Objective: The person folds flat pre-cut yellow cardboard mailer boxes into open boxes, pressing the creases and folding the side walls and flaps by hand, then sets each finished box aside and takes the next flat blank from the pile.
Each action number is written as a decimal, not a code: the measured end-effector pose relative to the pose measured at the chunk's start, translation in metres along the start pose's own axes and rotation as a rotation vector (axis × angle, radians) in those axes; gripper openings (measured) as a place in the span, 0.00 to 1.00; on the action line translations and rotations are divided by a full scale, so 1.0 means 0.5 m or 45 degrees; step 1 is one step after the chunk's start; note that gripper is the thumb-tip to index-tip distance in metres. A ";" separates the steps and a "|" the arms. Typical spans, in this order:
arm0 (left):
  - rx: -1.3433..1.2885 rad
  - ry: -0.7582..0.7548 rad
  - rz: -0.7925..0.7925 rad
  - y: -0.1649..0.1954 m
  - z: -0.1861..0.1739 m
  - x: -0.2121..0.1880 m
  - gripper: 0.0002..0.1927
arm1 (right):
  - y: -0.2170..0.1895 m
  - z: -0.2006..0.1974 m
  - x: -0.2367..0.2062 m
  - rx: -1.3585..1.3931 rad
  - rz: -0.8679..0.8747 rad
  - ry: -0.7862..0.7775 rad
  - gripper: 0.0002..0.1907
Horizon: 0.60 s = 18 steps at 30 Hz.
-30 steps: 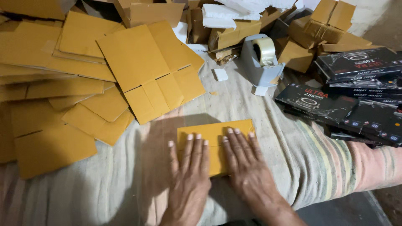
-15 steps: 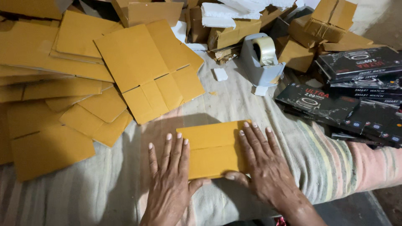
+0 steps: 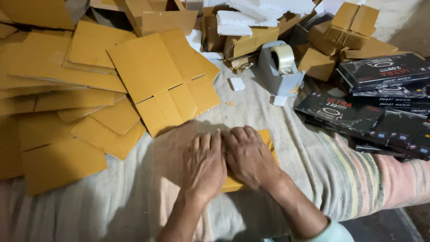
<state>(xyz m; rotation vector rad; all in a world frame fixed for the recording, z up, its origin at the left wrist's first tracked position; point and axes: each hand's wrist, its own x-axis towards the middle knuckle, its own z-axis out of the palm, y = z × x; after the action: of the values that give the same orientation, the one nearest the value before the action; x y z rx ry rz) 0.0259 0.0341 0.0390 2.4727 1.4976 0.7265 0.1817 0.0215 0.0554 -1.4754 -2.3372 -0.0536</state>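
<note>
Head view: I see both hands pressed flat, side by side, on a small folded cardboard piece [image 3: 268, 142] lying on the striped cloth [image 3: 340, 179]. Left hand [image 3: 205, 163] and right hand [image 3: 248, 157] cover most of it, palms down, fingers together, gripping nothing. Only its right edge and near corner show. Flat cardboard sheets [image 3: 152, 76] lie beyond, a tape dispenser [image 3: 281, 67] farther right

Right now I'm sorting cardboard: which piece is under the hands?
The small folded cardboard piece under the left hand and right hand; the other flattened sheets lie untouched, up and left.
</note>
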 end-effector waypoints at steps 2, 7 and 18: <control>0.004 -0.239 -0.167 -0.006 -0.001 0.027 0.20 | 0.008 0.002 0.013 -0.028 0.095 -0.093 0.22; -0.012 -0.197 -0.338 -0.011 -0.004 0.045 0.23 | 0.009 -0.002 0.013 -0.231 0.420 -0.027 0.18; 0.000 -0.033 0.105 -0.027 0.004 0.031 0.12 | 0.001 -0.008 0.004 0.097 0.031 0.108 0.15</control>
<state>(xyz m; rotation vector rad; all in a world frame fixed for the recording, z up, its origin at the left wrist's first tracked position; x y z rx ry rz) 0.0222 0.0540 0.0372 2.5469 1.3937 0.7050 0.1824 0.0228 0.0598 -1.4365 -2.2284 -0.0200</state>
